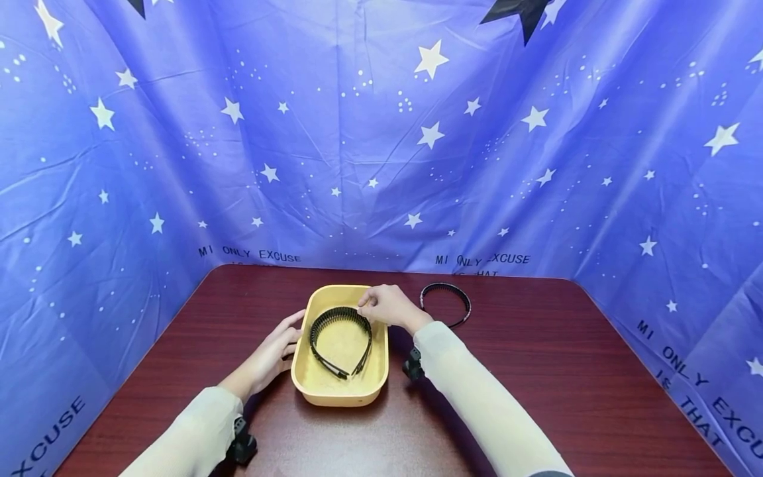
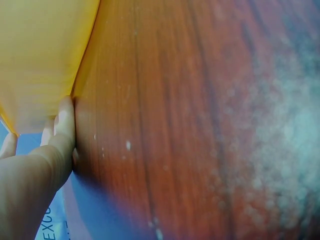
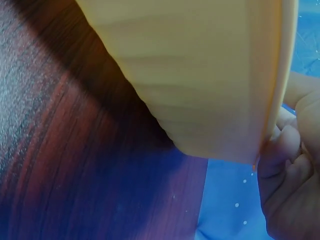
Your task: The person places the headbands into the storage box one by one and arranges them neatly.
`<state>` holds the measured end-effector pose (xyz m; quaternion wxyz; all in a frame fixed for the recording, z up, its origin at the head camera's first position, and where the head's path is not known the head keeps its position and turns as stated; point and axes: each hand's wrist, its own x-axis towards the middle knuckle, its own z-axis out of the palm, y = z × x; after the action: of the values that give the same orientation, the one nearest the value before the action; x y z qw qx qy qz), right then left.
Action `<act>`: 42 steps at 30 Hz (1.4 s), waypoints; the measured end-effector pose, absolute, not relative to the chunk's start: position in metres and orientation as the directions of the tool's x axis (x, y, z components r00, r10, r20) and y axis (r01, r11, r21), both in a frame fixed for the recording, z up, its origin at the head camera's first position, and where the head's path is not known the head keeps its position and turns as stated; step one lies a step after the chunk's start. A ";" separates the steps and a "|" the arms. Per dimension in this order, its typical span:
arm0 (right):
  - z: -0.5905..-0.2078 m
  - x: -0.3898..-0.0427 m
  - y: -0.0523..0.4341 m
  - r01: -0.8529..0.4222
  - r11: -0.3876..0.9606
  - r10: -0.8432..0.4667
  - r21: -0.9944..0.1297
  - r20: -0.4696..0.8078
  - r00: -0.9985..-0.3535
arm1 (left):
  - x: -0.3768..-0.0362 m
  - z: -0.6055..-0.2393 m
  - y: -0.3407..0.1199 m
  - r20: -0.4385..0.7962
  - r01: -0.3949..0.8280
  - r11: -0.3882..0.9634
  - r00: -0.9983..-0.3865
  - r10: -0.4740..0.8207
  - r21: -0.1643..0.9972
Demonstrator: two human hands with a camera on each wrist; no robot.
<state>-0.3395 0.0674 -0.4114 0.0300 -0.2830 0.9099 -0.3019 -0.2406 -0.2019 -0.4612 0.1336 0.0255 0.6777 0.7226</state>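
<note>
A yellow plastic basin [image 1: 304, 377] stands near the middle of the table. Inside it lies a black toothed headband [image 1: 316, 331], its two ends toward the near side; whether it is one band or more stacked, I cannot tell. My left hand [image 1: 271, 354] rests with extended fingers against the basin's left side, and the left wrist view shows those fingers [image 2: 64, 125] on the wall. Over the right rim reaches my right hand [image 1: 390, 308], pinching the headband at its upper right with thumb and forefinger. From the right wrist view, the rim hides the fingertips.
Beyond my right wrist, a second dark headband [image 1: 467, 305] lies on the table, partly covered by the hand. The dark red wooden table [image 1: 524, 371] ends at a blue star-printed curtain [image 1: 334, 132] behind and at both sides.
</note>
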 end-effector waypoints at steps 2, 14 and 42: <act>-0.412 -0.340 0.069 -0.486 0.643 -0.531 -0.592 0.112 -0.840 | -0.241 -0.461 -0.202 -0.145 -0.159 -0.045 -0.964 0.225 0.986; -0.418 -0.337 0.073 -0.386 0.533 -0.485 -0.752 0.102 -0.869 | -0.241 -0.463 -0.201 -0.149 -0.162 -0.044 -0.966 0.211 0.986; -0.415 -0.329 0.097 -0.409 0.423 -0.505 -0.809 0.164 -0.848 | -0.242 -0.467 -0.201 -0.134 -0.148 -0.056 -0.970 0.204 0.987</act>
<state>-0.3294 0.0972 -0.4150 0.0518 -0.2712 0.8418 -0.4638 -0.2418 -0.2006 -0.4667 0.1212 0.0206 0.6764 0.7262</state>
